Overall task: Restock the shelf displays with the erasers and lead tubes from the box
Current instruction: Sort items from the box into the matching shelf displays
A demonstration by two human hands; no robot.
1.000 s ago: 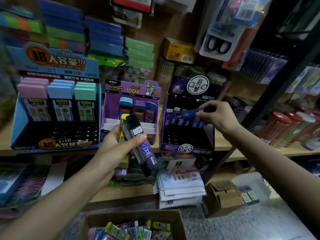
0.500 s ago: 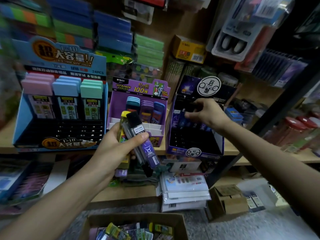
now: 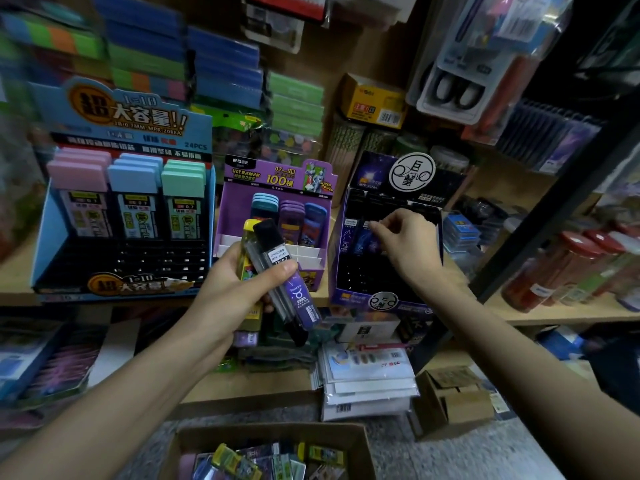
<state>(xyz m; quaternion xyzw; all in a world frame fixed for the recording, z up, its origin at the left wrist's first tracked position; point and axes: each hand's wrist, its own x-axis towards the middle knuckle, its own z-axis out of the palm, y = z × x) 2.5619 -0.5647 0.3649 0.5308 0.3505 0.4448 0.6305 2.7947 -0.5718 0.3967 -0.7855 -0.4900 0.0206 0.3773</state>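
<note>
My left hand grips a bundle of lead tubes, black-capped purple ones in front and a yellow one behind, held in front of the purple display. My right hand reaches into the dark constellation display on the shelf, its fingertips pinching a blue-purple lead tube standing in the upper row. The cardboard box of loose tubes and erasers sits on the floor at the bottom centre.
A blue display with pink, blue and green tubes stands at the left. Red-capped jars line the right shelf behind a black shelf post. White packets and a small carton lie below.
My right hand carried a tube leftward and down into the dark display's upper row. My left hand kept its bundle almost still.
</note>
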